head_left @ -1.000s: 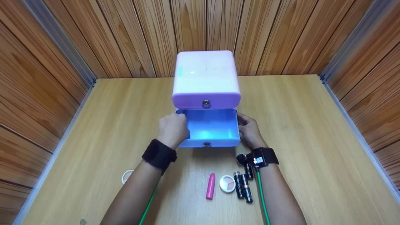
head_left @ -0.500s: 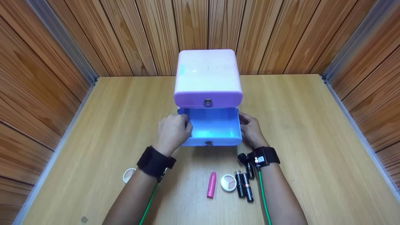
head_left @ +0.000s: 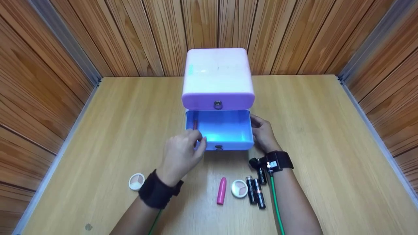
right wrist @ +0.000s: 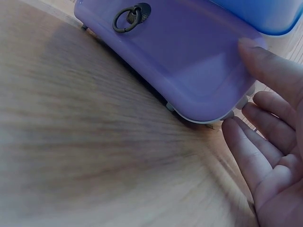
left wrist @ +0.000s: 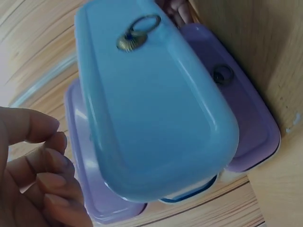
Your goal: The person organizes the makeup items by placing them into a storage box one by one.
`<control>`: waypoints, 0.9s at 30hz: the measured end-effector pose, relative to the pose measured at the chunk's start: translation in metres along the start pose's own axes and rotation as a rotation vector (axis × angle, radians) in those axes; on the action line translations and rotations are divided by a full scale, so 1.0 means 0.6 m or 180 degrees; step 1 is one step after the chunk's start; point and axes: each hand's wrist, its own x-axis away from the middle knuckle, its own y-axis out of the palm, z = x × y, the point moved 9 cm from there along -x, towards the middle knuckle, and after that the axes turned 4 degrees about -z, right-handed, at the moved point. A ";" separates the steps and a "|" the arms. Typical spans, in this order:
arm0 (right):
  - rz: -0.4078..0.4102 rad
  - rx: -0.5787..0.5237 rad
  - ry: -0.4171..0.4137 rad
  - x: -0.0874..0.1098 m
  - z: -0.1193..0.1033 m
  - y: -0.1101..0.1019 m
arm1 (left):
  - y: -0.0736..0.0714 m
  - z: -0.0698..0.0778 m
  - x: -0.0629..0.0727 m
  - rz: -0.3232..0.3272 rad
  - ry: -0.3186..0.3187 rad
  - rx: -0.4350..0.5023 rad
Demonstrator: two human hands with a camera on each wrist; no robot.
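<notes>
A small drawer box [head_left: 218, 71] has a pale pink top, and its blue middle drawer [head_left: 225, 146] is pulled out. Along that drawer's left side lies a thin reddish stick-shaped item [head_left: 195, 124], partly hidden by my left hand [head_left: 179, 153]. Loosely bent fingers of this hand hover over the drawer's front left corner, holding nothing in the left wrist view. My right hand [head_left: 264, 135] rests at the box's right side. In the right wrist view its extended fingers touch the lower purple drawer's [right wrist: 184, 61] edge, with the thumb over the front.
Nearer me on the wooden table lie a pink lipstick-like tube [head_left: 221, 191], a round three-part palette [head_left: 239, 189] and several black tubes [head_left: 250, 190]. Another round palette [head_left: 136, 181] sits by my left wrist. Wooden panel walls surround the table.
My left hand has drawn back toward me from the drawer's left side, its fist loosening. The reddish item now shows inside the drawer. My right hand stays by the box.
</notes>
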 end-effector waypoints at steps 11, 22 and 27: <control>-0.0001 -0.0003 0.0065 0.002 -0.001 0.000 | 0.052 0.019 0.055 -0.0579 -0.0017 0.0150; 0.0059 0.0015 0.0055 0.000 0.000 -0.002 | 0.096 0.039 0.089 -0.0781 0.0163 0.0126; 0.0034 -0.0016 0.0075 0.000 0.001 0.000 | 0.125 0.051 0.103 -0.1105 0.0121 0.0040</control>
